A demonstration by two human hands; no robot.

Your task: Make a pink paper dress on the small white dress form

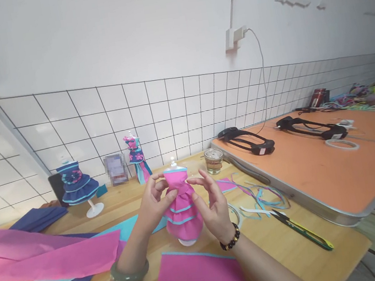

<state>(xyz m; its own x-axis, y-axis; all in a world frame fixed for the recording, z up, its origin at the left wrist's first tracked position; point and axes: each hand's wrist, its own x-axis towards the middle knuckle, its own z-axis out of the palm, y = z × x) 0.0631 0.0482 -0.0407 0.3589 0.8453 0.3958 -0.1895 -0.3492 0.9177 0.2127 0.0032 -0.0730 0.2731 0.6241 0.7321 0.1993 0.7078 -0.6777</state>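
A pink tiered doll dress (pixel 182 203) with light-blue trim stands upright on a small white mannequin (pixel 173 162) in the middle of the table. From one side my left hand (pixel 156 200) holds its waist, thumb across the front and fingers around the bodice. Opposite, my right hand (pixel 213 200) pinches the other side of the waist between thumb and index finger, its remaining fingers raised. A pink strip of fabric (pixel 199 269) edged in light blue lies flat just in front of the mannequin's base.
Pink fabric (pixel 49 257) lies at left over light-blue pieces. Behind stand a navy dress (pixel 76 182) and a smaller dressed mannequin (pixel 136 158). A glass cup (pixel 214 161), thin ribbon scraps (pixel 264 199) and a yellow-green utility knife (pixel 305 231) are at right, beside an orange-topped table (pixel 320 171).
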